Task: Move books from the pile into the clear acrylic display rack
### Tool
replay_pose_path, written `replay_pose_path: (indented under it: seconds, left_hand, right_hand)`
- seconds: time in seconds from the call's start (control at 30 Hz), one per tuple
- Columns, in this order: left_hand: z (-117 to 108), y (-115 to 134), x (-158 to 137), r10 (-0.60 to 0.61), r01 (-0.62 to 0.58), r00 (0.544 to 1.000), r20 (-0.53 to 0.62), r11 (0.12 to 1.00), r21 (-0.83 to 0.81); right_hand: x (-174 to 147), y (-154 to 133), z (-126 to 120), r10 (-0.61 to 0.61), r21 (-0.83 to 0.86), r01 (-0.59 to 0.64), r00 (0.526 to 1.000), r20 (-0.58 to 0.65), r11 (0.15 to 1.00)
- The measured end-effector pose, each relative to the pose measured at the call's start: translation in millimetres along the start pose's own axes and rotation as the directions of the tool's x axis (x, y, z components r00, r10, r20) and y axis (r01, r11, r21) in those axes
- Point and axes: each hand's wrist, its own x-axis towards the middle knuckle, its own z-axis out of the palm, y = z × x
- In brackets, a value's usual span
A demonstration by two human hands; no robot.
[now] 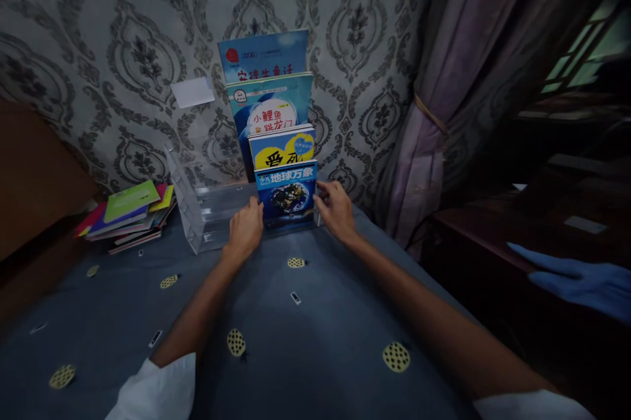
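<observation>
Both of my hands are at a small dark blue book (286,200) with a globe-like picture on its cover. It stands upright in the lowest front tier of a clear plastic display rack (182,200). My left hand (246,226) pinches the book's left edge, and my right hand (336,208) has thumb and fingers on its right edge. Behind it rise a yellow-and-blue book (283,149), a teal book with a white cloud-shaped title patch (271,104), and a tall light blue book (263,55), stepped upward. The fingertips behind the front book are hidden.
Left of the rack lies a stack of colourful booklets (131,210) on the dark blue pineapple-print cloth (266,354). Patterned wallpaper (355,25) backs the rack. A tied curtain (428,137) hangs to the right, and a blue glove-like item (582,282) lies at the right edge.
</observation>
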Motion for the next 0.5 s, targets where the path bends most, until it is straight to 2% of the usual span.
replay_pose_path:
  seconds: [0.5]
  left_hand:
    - [3.0, 7.4, 7.4, -0.03, 0.029, 0.999, 0.012, 0.999, 0.036]
  right_hand:
    - [11.2, 1.3, 4.1, 0.058, 0.077, -0.053, 0.997, -0.059, 0.996]
